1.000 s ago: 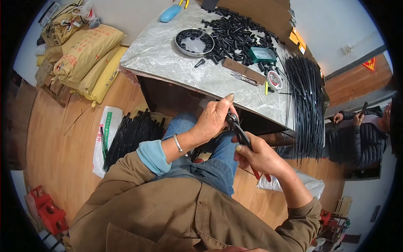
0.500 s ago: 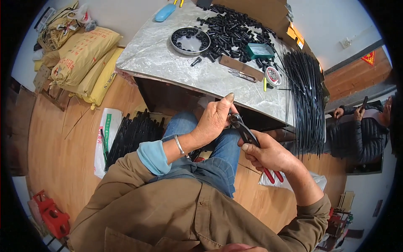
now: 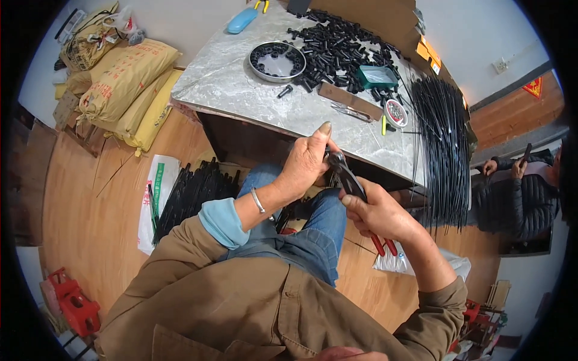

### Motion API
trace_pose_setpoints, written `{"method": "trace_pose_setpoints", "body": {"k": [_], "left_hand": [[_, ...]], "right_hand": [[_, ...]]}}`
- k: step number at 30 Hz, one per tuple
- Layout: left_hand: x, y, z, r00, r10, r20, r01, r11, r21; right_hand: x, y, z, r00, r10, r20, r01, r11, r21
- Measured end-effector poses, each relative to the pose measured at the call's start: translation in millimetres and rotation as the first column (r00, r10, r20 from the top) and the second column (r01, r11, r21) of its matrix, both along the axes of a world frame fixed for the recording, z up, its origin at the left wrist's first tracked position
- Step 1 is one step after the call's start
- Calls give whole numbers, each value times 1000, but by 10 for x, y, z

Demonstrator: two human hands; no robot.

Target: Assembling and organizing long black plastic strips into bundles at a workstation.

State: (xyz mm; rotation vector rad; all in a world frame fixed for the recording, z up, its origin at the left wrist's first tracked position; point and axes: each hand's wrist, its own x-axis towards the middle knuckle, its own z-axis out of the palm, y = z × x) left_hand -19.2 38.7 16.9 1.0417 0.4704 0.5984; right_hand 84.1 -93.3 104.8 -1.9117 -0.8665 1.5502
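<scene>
My right hand [image 3: 379, 207] is closed round a pair of pliers [image 3: 355, 184] with dark jaws and red handles, held over my lap. The jaws point up and to the left, meeting the fingertips of my left hand [image 3: 306, 161]. That hand is closed with its thumb raised, pinching a small dark piece at the jaws; its kind is mostly hidden by the fingers. Beyond the hands, on the grey marbled table [image 3: 241, 90], lie a heap of black bolt-like parts [image 3: 331, 51] and a round metal tray [image 3: 277, 62] holding small black parts.
A bundle of long black rods [image 3: 442, 144] overhangs the table's right end. Tweezers [image 3: 352, 112], a brown bar [image 3: 349, 100] and a green box [image 3: 377, 77] lie near the heap. Black rods [image 3: 195, 198] stand left of my legs. A person [image 3: 512, 192] sits at right.
Both hands have shifted slightly up and left toward the table edge, the pliers' jaws staying at my left fingertips. The view has shifted a little.
</scene>
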Motion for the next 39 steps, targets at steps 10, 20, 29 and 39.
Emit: {"method": "trace_pose_setpoints", "body": {"k": [10,20,29,39], "left_hand": [[42,-74,-60,999,20,-26,-17,993,118],[-109,-44,-12,998,-14,-64,20,994,106],[92,28,37,991,121,-52,-117,990,77],[-1466,1315,1444,811,266,521,-474,821,319]], "right_hand": [[19,-44,65,999,-8,-48,5,998,-64],[97,4,-283,434,280,856,-495,868,-33],[257,185,-491,431,113,895,-496,858,130],[829,1163,-985,247,-35,968,-374,919,129]]}}
